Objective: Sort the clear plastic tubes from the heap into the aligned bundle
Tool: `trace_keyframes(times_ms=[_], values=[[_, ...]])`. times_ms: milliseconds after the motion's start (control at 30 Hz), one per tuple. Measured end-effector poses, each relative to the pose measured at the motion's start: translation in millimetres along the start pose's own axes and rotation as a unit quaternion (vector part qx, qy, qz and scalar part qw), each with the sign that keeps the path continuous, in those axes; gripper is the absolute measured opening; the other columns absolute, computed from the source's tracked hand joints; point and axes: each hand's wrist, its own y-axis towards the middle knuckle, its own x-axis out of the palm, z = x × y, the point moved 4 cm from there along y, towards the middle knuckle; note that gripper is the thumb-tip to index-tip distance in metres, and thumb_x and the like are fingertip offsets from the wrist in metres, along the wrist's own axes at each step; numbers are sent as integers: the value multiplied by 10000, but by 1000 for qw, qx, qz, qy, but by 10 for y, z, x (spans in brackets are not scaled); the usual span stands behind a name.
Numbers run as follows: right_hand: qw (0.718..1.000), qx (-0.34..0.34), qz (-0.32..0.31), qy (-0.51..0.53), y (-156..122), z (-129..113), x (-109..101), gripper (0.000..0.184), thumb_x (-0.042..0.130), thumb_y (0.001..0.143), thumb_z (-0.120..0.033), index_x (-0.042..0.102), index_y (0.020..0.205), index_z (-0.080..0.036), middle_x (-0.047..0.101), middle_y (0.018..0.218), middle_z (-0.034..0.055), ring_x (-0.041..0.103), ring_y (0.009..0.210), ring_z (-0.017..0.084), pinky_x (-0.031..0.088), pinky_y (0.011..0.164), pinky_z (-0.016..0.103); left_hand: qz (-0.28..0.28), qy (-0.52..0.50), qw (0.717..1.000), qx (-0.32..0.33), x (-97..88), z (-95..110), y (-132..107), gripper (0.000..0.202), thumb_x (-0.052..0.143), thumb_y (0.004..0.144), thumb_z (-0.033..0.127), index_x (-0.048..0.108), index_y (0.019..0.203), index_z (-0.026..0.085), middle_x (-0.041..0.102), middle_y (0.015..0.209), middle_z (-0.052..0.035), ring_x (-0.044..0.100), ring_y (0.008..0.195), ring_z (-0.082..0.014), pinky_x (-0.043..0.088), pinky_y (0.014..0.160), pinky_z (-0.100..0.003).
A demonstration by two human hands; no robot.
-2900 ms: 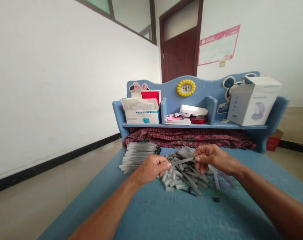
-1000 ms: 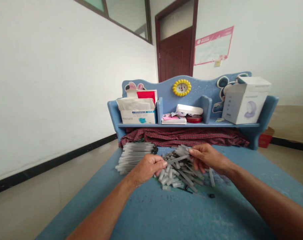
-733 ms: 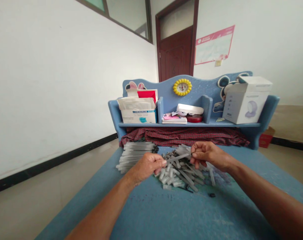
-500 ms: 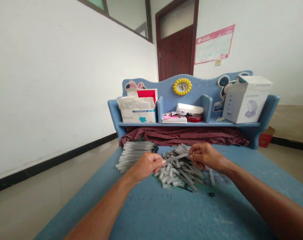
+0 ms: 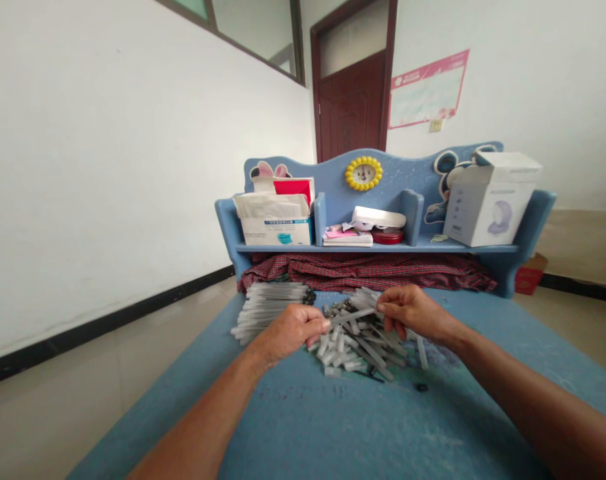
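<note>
Holding one long clear plastic tube [image 5: 355, 316] between both hands, running from 9 toward 3 o'clock with a slight rise, just above a loose heap of similar tubes [image 5: 355, 350]. Clamping its near end in the left hand [image 5: 290, 330], fingers [image 5: 327, 325] curled together on the plastic. Pinching its far end in the right hand [image 5: 410, 310], fingers [image 5: 385, 307] closed on it, thumb not clearly visible. Gripping at both ends, likely to lift the length free of the crisscrossed pile rather than drag it through.

Spreading directly under the hands: tubes crossing at all angles, dark fittings showing along the heap's 12 o'clock side. Lying at the heap's 9 o'clock, just beside the left hand: a neat bundle of aligned tubes [image 5: 267, 310], black ends pointing toward 3 o'clock, apparently set apart so ordered pieces avoid mixing with loose ones. Sitting at the heap's 3 o'clock: one stray tube [image 5: 422, 352]. Sitting at 4 o'clock: a small black piece [image 5: 421, 387].

Carrying all of it: a blue worktop [image 5: 333, 427]. Bunching at its far edge, 12 o'clock: a red plaid cloth [image 5: 363, 265]. Standing behind that: a blue shelf unit [image 5: 327, 167], holding a face-mask box [image 5: 275, 230] at 11 o'clock and a white carton [image 5: 483, 217] at 1 o'clock.
</note>
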Motion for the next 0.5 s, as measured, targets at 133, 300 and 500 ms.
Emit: trace_keyframes(times_ms=[133,300,500], values=[[996,11,84,41,14,21,-208,222,580,723,-362,527,628,-168,613,487,10,435,316,65,265,329,188,-11,-1,999,-41,-241,-57,-54,314,553,742,442,574,640,145,472,487,48,313,423,-74,227,435,-209],[980,9,199,31,26,99,-424,201,528,721,-340,487,594,-189,580,461,7,393,307,72,242,326,205,53,-6,994,-92,-677,-273,-121,351,592,690,492,551,648,146,443,473,66,279,389,-53,190,403,-179],[967,-108,192,-130,-55,-54,-263,113,524,721,-241,577,646,-176,549,522,-10,460,483,108,337,470,231,105,-1,988,-110,-703,-323,-101,346,590,674,482,533,619,145,431,471,67,267,389,-51,172,397,-178]])
